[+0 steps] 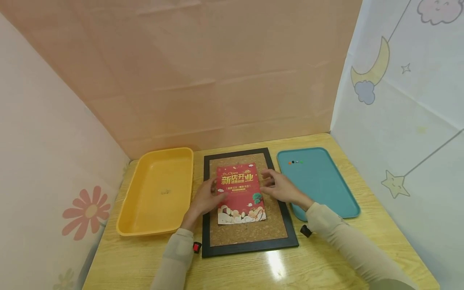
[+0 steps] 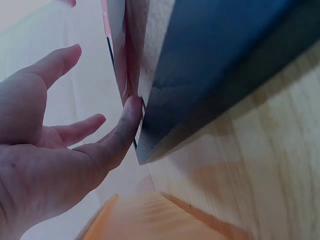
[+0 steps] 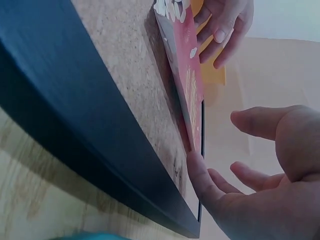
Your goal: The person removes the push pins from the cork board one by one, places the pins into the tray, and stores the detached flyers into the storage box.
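Note:
A red flyer [image 1: 239, 201] with gold lettering and a pale cloud pattern lies on a cork board [image 1: 250, 235] with a black frame. At its left edge is my left hand [image 1: 206, 198], thumb over the flyer. In the left wrist view a fingertip [image 2: 132, 107] is right at the flyer's side, the other fingers spread. My right hand [image 1: 282, 187] is by the right edge, fingers loosely bent. The right wrist view shows its fingertip [image 3: 195, 162] at the flyer's edge, which lifts slightly off the cork, the thumb held apart.
A yellow tray [image 1: 159, 169] stands left of the board. On the right lies a teal tray [image 1: 322, 185] with several small coloured pins [image 1: 297, 162] near its far left corner. Papered walls enclose the wooden table [image 1: 232, 274] at the back and both sides.

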Motion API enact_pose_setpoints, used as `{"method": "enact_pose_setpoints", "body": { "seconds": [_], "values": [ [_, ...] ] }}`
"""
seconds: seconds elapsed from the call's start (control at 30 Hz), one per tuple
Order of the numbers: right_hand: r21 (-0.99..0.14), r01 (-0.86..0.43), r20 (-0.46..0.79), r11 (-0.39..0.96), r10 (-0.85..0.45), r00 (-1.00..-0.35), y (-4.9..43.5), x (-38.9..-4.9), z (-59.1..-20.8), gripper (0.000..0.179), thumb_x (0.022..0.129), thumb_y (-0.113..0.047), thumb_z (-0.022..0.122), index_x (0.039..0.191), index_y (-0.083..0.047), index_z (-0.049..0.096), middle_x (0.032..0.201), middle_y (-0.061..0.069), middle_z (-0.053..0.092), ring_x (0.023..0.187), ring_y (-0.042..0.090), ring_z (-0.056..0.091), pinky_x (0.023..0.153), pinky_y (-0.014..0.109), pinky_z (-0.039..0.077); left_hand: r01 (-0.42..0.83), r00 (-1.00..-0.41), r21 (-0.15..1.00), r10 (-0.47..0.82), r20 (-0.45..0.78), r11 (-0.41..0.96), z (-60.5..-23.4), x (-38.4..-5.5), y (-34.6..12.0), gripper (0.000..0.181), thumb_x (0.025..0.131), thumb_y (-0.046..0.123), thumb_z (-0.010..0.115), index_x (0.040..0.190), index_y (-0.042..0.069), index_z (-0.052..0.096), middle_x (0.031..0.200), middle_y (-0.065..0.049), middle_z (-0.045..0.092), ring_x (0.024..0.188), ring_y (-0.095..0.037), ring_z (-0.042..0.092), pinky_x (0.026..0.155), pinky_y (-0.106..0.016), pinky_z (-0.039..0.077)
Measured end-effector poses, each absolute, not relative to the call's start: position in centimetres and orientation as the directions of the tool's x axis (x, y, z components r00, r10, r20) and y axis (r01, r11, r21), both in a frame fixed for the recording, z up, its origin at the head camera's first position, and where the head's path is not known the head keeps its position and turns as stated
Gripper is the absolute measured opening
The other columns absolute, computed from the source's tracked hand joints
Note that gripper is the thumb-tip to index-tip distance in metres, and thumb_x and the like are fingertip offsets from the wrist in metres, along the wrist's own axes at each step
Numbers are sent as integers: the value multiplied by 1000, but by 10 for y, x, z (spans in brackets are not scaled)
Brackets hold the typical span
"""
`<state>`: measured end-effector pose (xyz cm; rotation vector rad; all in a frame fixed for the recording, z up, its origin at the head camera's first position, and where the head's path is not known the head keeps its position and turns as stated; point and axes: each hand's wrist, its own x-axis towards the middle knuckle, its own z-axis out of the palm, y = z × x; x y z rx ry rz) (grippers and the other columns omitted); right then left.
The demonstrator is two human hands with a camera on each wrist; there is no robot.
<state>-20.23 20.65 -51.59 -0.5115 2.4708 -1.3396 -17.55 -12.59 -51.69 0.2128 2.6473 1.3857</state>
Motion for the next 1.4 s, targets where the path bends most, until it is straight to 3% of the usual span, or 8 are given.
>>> {"method": "enact_pose_setpoints", "body": {
  "seconds": [0.37,0.8,1.07,1.4],
  "values": [
    [-824,-109,-121,556,-361,-925,193,-207,-521,65,109,-18,75,164,3,48,153,26,64,131,40,72,98,49,67,-16,-980,847,162,-120,532,-519,-173,-127,77,103,16,84,167,0,46,147,-28,69,124,-41,78,97,-53,71],
    [-832,-65,-142,551,-325,-935,184,-208,-528,69,107,-16,76,166,2,46,141,23,69,122,34,74,95,46,67,-40,-985,821,115,-128,569,-524,-174,-127,74,103,10,83,166,-5,46,142,-26,71,124,-40,79,100,-52,70],
    [-830,-76,-124,552,-316,-941,179,-208,-531,63,106,-13,78,162,1,52,134,21,72,116,31,75,98,48,66,-45,-986,812,104,-130,581,-527,-176,-127,61,104,7,80,159,-4,55,139,-26,74,119,-38,80,98,-50,71],
    [-847,-54,-131,528,-307,-943,178,-208,-534,57,106,-10,77,157,3,56,134,23,71,116,31,75,99,47,66,-56,-987,810,91,-134,583,-527,-175,-126,59,104,5,78,159,-3,57,139,-25,74,118,-36,80,99,-50,71]
  ]
}}
